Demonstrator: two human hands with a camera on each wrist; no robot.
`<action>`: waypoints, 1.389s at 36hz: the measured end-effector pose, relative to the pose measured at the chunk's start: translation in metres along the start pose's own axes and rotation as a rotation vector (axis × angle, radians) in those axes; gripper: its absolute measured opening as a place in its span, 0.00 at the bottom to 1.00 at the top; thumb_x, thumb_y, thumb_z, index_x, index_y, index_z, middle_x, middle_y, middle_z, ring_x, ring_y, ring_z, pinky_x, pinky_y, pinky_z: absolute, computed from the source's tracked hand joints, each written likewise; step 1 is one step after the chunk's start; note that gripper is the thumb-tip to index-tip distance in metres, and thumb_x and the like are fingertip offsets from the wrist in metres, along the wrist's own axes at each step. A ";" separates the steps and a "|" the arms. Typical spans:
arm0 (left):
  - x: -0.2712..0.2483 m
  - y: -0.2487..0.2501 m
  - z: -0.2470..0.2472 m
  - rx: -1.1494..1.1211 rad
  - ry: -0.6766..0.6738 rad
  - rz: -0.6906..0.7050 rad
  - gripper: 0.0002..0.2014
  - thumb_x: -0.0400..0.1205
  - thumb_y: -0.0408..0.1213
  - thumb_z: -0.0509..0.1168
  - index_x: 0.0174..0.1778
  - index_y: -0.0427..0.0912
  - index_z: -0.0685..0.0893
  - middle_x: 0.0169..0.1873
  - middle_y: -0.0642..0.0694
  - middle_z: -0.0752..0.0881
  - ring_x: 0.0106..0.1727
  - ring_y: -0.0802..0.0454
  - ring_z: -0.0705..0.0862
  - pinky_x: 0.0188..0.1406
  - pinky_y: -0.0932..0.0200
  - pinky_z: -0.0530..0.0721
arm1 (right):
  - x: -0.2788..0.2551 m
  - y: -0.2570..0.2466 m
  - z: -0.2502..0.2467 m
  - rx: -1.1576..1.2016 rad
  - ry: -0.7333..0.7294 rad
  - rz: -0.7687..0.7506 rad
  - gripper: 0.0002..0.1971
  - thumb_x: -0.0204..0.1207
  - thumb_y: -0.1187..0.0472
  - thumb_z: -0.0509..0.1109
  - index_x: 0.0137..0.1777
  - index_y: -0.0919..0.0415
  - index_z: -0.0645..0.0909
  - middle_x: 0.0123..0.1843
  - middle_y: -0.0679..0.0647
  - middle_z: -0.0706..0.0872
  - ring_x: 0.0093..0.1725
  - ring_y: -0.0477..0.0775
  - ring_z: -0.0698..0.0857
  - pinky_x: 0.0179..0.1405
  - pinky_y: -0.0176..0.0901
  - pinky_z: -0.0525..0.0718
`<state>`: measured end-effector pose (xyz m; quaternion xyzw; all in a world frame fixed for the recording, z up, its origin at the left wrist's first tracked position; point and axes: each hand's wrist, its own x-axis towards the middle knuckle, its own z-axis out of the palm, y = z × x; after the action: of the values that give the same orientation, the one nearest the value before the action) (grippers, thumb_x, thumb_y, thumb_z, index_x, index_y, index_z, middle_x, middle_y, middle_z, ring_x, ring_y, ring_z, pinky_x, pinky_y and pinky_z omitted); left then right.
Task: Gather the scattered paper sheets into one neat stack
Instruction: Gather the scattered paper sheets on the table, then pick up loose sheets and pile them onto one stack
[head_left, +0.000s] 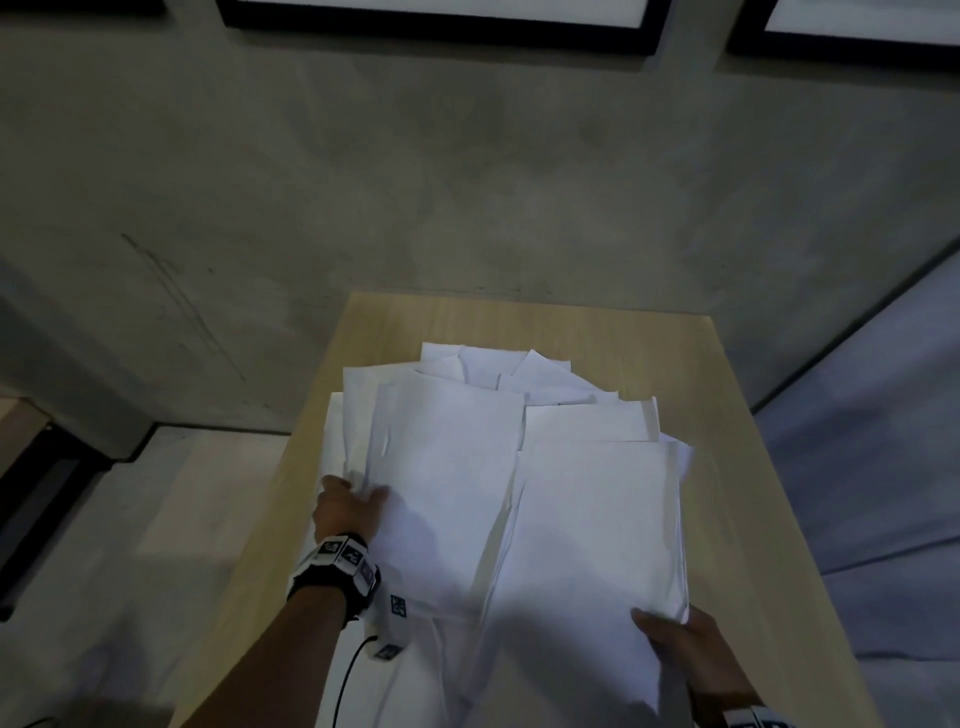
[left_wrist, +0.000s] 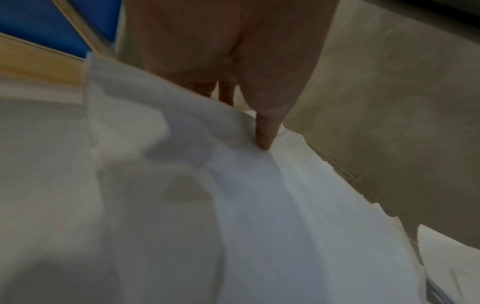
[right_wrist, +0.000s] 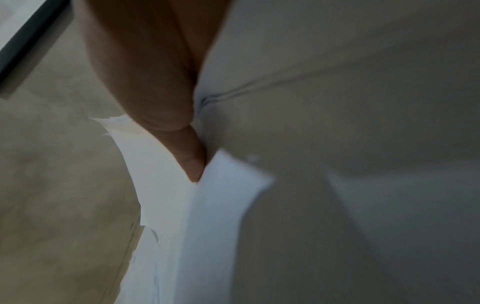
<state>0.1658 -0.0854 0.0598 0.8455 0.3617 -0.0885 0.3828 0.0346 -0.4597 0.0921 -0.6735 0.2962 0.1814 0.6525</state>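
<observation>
White paper sheets (head_left: 498, 483) lie in a loose, overlapping heap on the pale wood counter (head_left: 722, 395); I read no writing on any sheet, only small square coded tags on the wrist strap (head_left: 340, 558). From the head view, my left hand (head_left: 348, 506) reaches forward at the heap's left edge, thumb on top and fingers tucked under, pinching sheets. My right hand (head_left: 685, 647) grips the near right corner of the heap.

Left wrist view: my left hand's thumb (left_wrist: 266, 131) presses down onto a lifted, blurred sheet, with fingers behind the edge.

Right wrist view: my right hand's thumb (right_wrist: 192, 158) pinches a thick bundle of sheet edges; the picture is blurred.
</observation>
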 end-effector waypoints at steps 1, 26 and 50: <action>-0.002 0.002 -0.001 -0.068 -0.001 0.008 0.32 0.72 0.48 0.75 0.65 0.35 0.70 0.58 0.31 0.84 0.56 0.34 0.86 0.55 0.47 0.85 | 0.001 0.001 0.000 -0.014 0.002 -0.004 0.14 0.68 0.72 0.75 0.54 0.75 0.85 0.45 0.69 0.92 0.50 0.71 0.89 0.60 0.66 0.83; -0.047 0.039 -0.126 -0.309 -0.024 0.506 0.13 0.77 0.32 0.73 0.28 0.43 0.78 0.15 0.56 0.81 0.23 0.68 0.76 0.22 0.69 0.75 | 0.014 0.003 0.013 -0.056 0.041 -0.013 0.19 0.68 0.66 0.77 0.60 0.70 0.84 0.53 0.64 0.91 0.55 0.64 0.88 0.65 0.61 0.80; -0.045 0.027 -0.086 -0.144 -0.266 0.269 0.06 0.75 0.29 0.74 0.44 0.32 0.85 0.38 0.37 0.86 0.38 0.45 0.83 0.34 0.59 0.77 | 0.025 0.010 0.019 -0.110 0.095 0.030 0.05 0.69 0.69 0.75 0.44 0.62 0.87 0.48 0.68 0.91 0.50 0.67 0.89 0.62 0.65 0.82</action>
<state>0.1410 -0.0606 0.1539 0.8373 0.1972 -0.1214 0.4952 0.0500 -0.4447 0.0675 -0.7118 0.3265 0.1750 0.5968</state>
